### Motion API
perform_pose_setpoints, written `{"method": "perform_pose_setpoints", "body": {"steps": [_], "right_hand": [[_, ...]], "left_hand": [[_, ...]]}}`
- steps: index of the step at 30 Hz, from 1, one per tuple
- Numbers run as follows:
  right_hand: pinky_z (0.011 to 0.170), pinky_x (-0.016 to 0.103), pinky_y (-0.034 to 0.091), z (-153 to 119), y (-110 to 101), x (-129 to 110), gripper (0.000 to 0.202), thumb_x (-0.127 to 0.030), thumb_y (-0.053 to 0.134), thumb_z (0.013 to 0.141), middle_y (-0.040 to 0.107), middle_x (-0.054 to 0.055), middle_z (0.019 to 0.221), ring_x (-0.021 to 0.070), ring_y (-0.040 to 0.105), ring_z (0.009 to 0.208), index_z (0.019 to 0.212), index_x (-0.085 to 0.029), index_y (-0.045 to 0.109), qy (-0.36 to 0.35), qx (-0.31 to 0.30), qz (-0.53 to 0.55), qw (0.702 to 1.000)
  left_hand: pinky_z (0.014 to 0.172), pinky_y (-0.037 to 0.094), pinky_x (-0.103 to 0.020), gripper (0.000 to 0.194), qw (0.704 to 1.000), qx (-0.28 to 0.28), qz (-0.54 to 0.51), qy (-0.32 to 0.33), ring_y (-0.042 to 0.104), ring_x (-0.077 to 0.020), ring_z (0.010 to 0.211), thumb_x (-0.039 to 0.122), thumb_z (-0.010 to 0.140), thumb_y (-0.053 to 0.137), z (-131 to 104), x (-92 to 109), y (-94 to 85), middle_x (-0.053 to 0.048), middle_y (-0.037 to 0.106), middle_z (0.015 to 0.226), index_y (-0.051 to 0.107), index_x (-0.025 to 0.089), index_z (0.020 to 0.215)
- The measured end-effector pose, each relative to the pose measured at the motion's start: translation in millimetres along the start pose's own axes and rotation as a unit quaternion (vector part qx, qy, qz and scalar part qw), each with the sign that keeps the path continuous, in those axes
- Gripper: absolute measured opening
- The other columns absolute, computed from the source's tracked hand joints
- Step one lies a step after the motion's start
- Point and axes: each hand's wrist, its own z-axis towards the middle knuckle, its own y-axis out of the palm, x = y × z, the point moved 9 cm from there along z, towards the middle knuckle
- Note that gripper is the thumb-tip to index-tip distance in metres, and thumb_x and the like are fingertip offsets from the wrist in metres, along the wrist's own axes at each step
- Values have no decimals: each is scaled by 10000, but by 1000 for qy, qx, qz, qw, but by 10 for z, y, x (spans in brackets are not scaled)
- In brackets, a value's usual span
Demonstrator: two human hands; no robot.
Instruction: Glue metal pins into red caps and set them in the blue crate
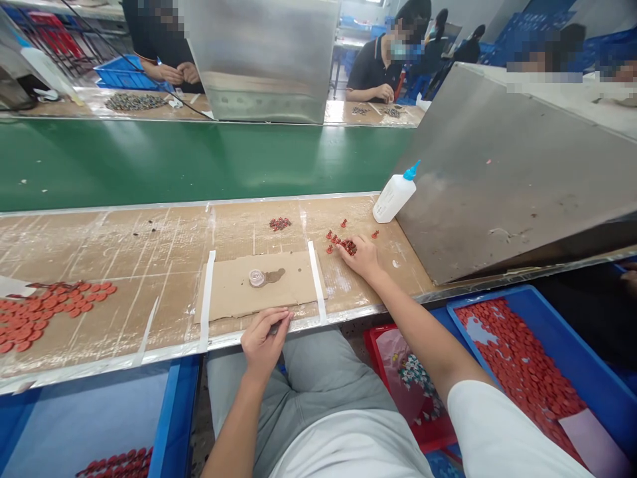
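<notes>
Touching red pieces (350, 247): right hand (365, 256), can't tell whether clamped | left hand (263, 337): fingertips together | bottle (395, 198) print unreadable

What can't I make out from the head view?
All in the head view:
How many red pieces lie under the right hand: it hides some.
Whether the left hand pinches anything: too small to tell.
Any wording on the white bottle: too small.
The rest of the lower-left blue tray: cut off by the bottom edge.

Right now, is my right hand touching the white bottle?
No, your right hand is at the small red pieces, with the white bottle standing apart beyond it.
</notes>
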Motion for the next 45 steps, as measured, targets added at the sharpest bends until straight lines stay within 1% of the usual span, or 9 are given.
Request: {"method": "perform_pose_setpoints", "body": {"steps": [6,10,14,19,26,31,36,41,45], "right_hand": [[668,303,412,26,2,13,312,-472,517,865,656,63,765,203,599,739,813,-193,647,-4,-3,-12,1000],[616,298,394,39,20,11,312,-467,517,861,659,53,720,194,595,677,813,-194,662,3,-2,-16,1000],[637,300,403,42,47,-4,332,-467,500,871,674,59,731,194,602,679,835,-193,684,-4,-5,2,1000],[640,294,411,10,35,-9,343,-466,493,873,677,62,731,189,607,686,786,-195,685,-11,4,11,1000],[633,292,416,-15,-6,-11,331,-444,496,871,671,63,700,187,602,665,773,-189,685,-10,26,5,1000],[639,291,420,-20,-1,20,328,-452,505,866,684,58,715,182,606,656,798,-196,697,-1,26,15,1000],[624,287,415,-53,-7,34,334,-462,523,852,671,58,678,180,607,645,751,-192,693,8,28,6,1000],[602,263,415,-75,-44,-7,339,-457,544,841,666,54,634,159,602,606,726,-179,701,-11,57,-7,998],[595,246,420,-83,-104,-40,302,-419,581,824,675,47,628,139,597,581,716,-167,706,-25,87,9,996]], "left_hand": [[729,580,-319,130,1000,4,4,7,690,-155,795,132,730,702,9,20,-1,-39,734,837,697,206,838],[728,578,-321,157,1000,3,6,4,688,-157,795,116,718,709,6,15,3,-38,733,837,702,211,843],[728,578,-317,153,1000,6,7,6,693,-158,800,125,723,706,4,12,1,-38,737,845,704,211,850],[733,581,-322,93,1000,5,17,-3,693,-161,795,172,744,696,-2,-8,6,-45,737,836,700,207,831],[732,582,-323,109,1000,6,15,-5,689,-158,798,157,738,700,-9,-6,6,-47,734,839,698,206,836],[729,580,-317,114,1000,9,13,2,690,-155,792,143,734,702,-9,-3,3,-45,736,834,698,204,829],[732,580,-319,99,1000,8,17,-1,691,-157,795,161,745,694,-11,-16,5,-49,735,834,695,205,833],[735,577,-310,125,1000,8,13,2,688,-152,798,135,732,701,-5,1,-1,-45,734,843,698,202,838],[736,572,-294,122,1000,12,15,2,686,-146,792,123,725,706,3,22,-9,-46,734,828,697,187,828]]}}
